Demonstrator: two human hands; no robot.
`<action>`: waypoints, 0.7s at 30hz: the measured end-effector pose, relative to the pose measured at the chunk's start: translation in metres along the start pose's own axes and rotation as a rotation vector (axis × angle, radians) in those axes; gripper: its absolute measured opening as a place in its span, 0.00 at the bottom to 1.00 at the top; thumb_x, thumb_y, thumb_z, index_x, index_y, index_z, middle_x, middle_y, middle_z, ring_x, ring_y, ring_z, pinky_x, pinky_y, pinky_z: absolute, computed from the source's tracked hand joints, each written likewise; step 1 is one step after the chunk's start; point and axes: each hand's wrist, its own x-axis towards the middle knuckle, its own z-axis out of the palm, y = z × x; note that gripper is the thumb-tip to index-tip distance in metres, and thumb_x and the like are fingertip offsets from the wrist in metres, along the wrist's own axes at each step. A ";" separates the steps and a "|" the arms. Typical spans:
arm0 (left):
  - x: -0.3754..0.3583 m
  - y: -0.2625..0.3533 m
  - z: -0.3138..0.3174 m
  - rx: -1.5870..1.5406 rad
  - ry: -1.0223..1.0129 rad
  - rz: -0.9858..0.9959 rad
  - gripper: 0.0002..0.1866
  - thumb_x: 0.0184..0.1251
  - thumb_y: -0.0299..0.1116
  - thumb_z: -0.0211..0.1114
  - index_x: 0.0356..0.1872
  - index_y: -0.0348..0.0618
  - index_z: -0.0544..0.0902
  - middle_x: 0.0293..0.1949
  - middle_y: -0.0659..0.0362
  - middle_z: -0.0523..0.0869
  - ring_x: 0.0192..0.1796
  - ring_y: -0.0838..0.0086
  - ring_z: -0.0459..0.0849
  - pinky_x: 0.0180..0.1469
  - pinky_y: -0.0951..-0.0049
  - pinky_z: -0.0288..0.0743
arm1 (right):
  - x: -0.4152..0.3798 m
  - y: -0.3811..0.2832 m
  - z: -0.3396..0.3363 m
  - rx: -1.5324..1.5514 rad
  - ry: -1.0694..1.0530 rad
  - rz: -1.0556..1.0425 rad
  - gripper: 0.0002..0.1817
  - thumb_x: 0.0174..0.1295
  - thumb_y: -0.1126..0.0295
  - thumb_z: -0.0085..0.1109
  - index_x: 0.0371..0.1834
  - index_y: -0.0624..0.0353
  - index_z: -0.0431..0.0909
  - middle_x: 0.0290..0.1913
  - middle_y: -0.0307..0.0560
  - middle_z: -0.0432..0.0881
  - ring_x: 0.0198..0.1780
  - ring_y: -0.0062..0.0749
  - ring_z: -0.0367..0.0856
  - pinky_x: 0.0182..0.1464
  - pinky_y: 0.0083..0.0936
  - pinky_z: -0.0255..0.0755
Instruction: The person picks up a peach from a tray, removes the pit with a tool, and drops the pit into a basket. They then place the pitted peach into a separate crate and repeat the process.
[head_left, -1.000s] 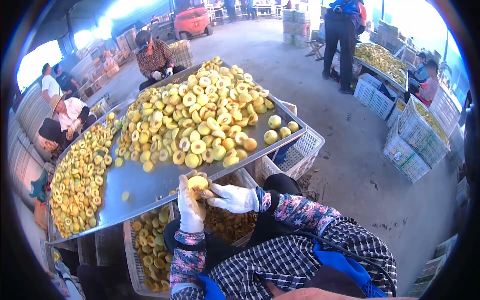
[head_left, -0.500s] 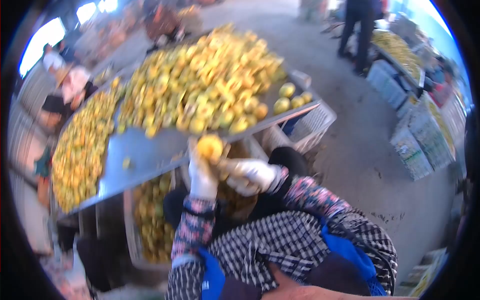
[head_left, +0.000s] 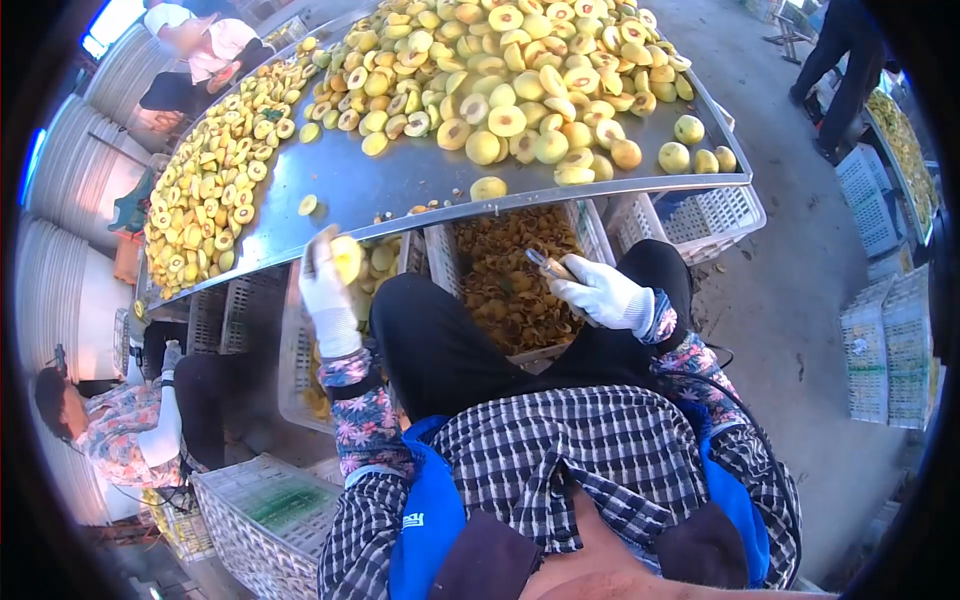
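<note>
My left hand [head_left: 324,292], in a white glove and smeared by motion, is closed around a yellow peach half [head_left: 347,259] just below the front edge of the metal table [head_left: 350,195]. In my white-gloved right hand [head_left: 610,297] is a small pitting tool [head_left: 548,264] with a pale handle and a metal tip, pointing left. It hovers over a crate of brown fruit scraps [head_left: 505,280] between my knees. Across the tabletop lies a heap of fruit halves [head_left: 500,85], many cut face up. A second pile of halves [head_left: 210,185] covers the left end.
A crate of fruit [head_left: 380,262] stands below my left hand. White crates [head_left: 710,215] sit under the table's right corner, and a closed crate [head_left: 275,515] is at lower left. Several people are around, one seated at left [head_left: 125,420], another standing at upper right [head_left: 845,70].
My hands, close together around a fruit before, have moved apart. The left went left with a peach half; the right went right with the tool. The view has tilted downward.
</note>
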 end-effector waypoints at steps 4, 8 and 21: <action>-0.012 0.002 0.007 -0.648 -0.209 -0.248 0.25 0.72 0.50 0.54 0.58 0.39 0.71 0.45 0.48 0.81 0.47 0.59 0.83 0.49 0.58 0.82 | 0.021 0.003 0.016 0.239 -0.062 -0.063 0.16 0.69 0.56 0.51 0.47 0.58 0.71 0.26 0.36 0.74 0.24 0.18 0.71 0.27 0.19 0.66; -0.038 0.010 0.073 -0.948 -0.484 -0.535 0.22 0.66 0.45 0.60 0.55 0.44 0.75 0.53 0.46 0.80 0.53 0.49 0.80 0.55 0.46 0.76 | 0.023 -0.054 0.030 0.282 -0.175 -0.096 0.21 0.69 0.51 0.51 0.49 0.59 0.70 0.27 0.39 0.75 0.25 0.20 0.73 0.28 0.20 0.67; -0.091 0.024 0.123 -0.685 -0.307 -0.421 0.25 0.69 0.58 0.55 0.37 0.42 0.77 0.36 0.53 0.83 0.36 0.61 0.86 0.34 0.63 0.85 | 0.024 -0.037 0.049 0.129 -0.073 -0.181 0.23 0.70 0.54 0.48 0.55 0.65 0.65 0.31 0.57 0.81 0.35 0.48 0.83 0.40 0.39 0.75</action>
